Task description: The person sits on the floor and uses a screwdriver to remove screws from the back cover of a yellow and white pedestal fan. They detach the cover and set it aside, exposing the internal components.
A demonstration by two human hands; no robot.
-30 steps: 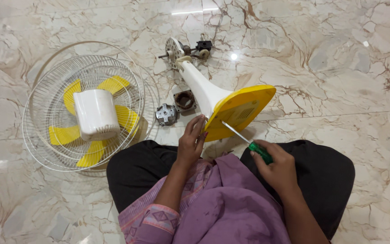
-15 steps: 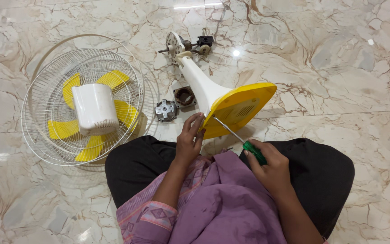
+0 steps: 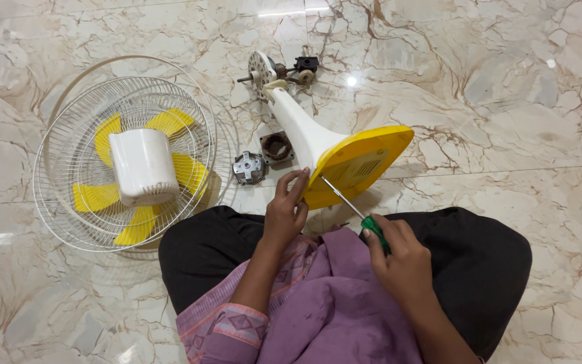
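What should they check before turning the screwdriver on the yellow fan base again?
1. Left hand steadying the edge of the yellow fan base: ok.
2. Right hand wrapped on the green handle of the screwdriver: ok.
3. Screwdriver tip seated in a screw: cannot tell, too small to see.
4. Base tipped up so its underside faces the person: ok.
5. Loose motor parts lying apart from the hands on the marble floor: ok.
6. Fan guard with blades lying off to the side: ok.
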